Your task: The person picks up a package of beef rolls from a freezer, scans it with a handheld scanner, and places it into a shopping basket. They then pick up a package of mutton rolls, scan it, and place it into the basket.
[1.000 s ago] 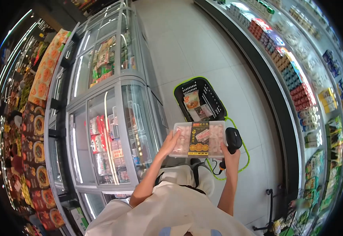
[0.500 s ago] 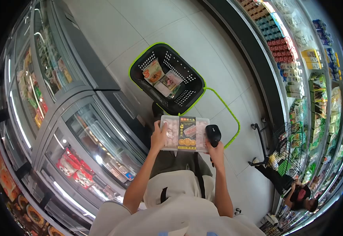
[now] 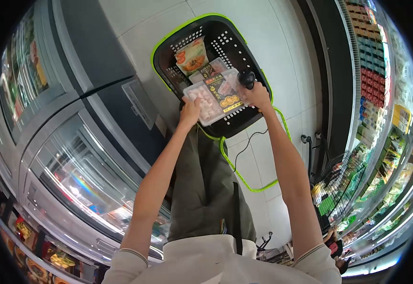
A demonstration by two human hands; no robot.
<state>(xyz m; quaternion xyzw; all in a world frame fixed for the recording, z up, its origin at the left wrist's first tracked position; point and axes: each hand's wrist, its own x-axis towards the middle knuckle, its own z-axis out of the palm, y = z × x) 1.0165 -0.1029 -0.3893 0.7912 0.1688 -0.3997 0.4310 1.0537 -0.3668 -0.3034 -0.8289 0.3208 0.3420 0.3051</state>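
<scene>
A clear plastic box of pale pink meat rolls [image 3: 219, 95], with a black and gold label, is tilted over the black shopping basket [image 3: 237, 49]. My left hand [image 3: 190, 111] is closed on its left end. At its right end, my right hand [image 3: 259, 97] grips the box together with a black handheld device [image 3: 246, 79], whose kind I cannot make out. The basket has a bright green rim and stands on the floor. Inside lie a flat packet with a food picture [image 3: 191, 56] and a labelled package [image 3: 209, 69], partly hidden by the box.
Glass-topped freezers [image 3: 73, 165] run along the left. An open refrigerated shelf [image 3: 372, 61] lines the right, with a wire cart [image 3: 341, 182] and another person [image 3: 332, 241] beside it. The basket's green handle [image 3: 286, 128] hangs down towards me, near a thin black cord [image 3: 249, 140].
Both hands have moved forward and down with the box, from in front of my body to over the basket. The view has tilted and come closer to the basket.
</scene>
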